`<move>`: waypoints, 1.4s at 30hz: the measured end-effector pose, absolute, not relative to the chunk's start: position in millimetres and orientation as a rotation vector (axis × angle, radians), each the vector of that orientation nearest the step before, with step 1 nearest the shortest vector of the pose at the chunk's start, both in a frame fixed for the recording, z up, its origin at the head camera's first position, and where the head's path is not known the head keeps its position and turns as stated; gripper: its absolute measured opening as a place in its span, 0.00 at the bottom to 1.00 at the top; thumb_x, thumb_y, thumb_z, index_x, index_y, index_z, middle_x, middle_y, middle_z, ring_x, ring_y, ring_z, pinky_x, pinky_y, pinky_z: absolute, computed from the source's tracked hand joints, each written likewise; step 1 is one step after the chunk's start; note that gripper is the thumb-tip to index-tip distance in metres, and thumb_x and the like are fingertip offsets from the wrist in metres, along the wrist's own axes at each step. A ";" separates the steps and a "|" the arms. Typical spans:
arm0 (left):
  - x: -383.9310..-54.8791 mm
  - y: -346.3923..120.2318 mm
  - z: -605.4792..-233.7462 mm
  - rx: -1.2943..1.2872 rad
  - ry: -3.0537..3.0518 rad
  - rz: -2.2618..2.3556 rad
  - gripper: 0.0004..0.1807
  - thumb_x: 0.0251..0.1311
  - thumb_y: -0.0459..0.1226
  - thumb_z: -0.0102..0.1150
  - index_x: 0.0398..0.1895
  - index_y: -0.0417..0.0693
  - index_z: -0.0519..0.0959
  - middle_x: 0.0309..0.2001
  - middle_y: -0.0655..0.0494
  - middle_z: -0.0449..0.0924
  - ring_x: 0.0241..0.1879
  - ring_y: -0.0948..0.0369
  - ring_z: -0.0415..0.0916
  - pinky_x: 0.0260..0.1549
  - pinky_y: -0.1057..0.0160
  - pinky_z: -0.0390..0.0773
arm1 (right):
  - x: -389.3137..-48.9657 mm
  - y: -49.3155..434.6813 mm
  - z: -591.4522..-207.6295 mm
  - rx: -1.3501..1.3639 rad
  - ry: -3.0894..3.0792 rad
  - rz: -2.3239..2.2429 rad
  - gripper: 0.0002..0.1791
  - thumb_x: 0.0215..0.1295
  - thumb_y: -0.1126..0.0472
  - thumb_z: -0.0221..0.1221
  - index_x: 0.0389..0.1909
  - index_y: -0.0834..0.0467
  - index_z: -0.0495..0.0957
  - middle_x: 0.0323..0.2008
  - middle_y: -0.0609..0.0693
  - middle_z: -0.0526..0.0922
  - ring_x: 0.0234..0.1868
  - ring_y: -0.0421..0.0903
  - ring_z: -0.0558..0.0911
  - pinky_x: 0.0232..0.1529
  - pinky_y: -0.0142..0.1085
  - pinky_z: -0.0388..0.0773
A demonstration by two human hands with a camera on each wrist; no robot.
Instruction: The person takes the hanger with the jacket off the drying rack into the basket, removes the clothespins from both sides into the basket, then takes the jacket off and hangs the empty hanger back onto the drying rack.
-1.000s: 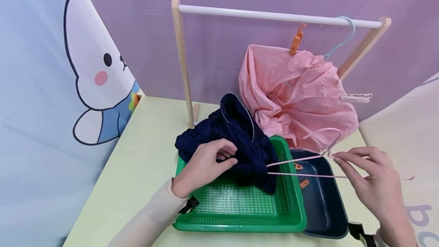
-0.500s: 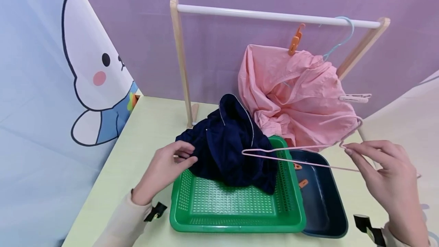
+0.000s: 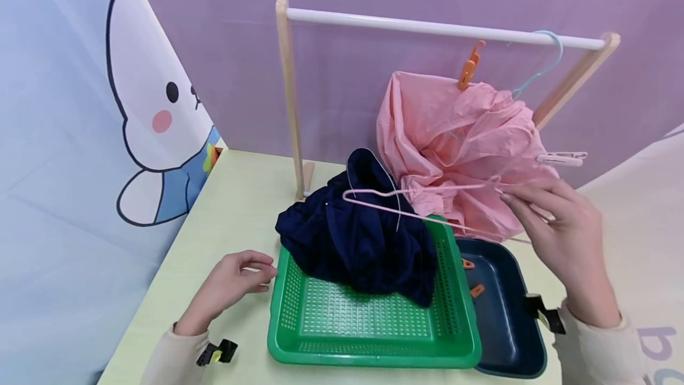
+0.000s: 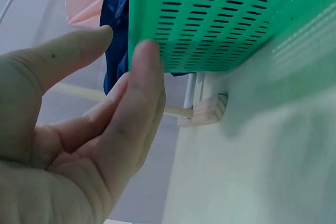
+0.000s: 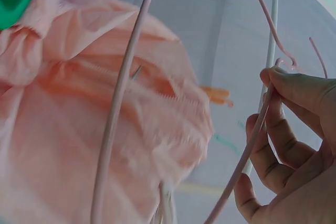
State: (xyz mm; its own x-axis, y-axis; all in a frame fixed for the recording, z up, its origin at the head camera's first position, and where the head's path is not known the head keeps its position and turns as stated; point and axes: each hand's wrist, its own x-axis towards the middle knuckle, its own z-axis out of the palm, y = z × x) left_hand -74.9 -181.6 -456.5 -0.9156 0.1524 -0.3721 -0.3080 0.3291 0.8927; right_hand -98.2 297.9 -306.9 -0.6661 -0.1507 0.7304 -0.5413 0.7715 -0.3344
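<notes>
My right hand (image 3: 561,230) pinches a pink clothes hanger (image 3: 385,193) near the base of its hook; in the right wrist view thumb and forefinger close on its wire (image 5: 273,85). The hanger floats above a crumpled navy garment (image 3: 363,236), which lies in the back of a green perforated basket (image 3: 374,359). Beside the basket's left wall hovers my left hand (image 3: 230,284), fingers loosely bent and holding nothing. In the left wrist view its fingertips are close to the basket wall (image 4: 205,24); whether they touch cannot be told.
A rack with a white rail (image 3: 427,25) stands behind. From it hangs a pink garment (image 3: 459,153) on a blue hanger (image 3: 540,73), with an orange clip (image 3: 470,67) and a white clip (image 3: 561,158). A dark blue tray (image 3: 507,314) holding orange clips sits right of the basket.
My right hand has drawn the hanger out of the navy garment and raised it, lately moving up and left. The left hand has left the garment, moving left and down beside the basket.
</notes>
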 end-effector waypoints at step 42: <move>-73.8 -186.5 -498.0 -0.016 1.699 1.945 0.22 0.67 0.32 0.62 0.56 0.23 0.72 0.42 0.46 0.84 0.40 0.56 0.85 0.38 0.59 0.85 | -241.5 175.7 -258.0 0.469 -2.259 0.778 0.09 0.67 0.63 0.65 0.46 0.53 0.89 0.31 0.57 0.81 0.35 0.49 0.80 0.34 0.29 0.71</move>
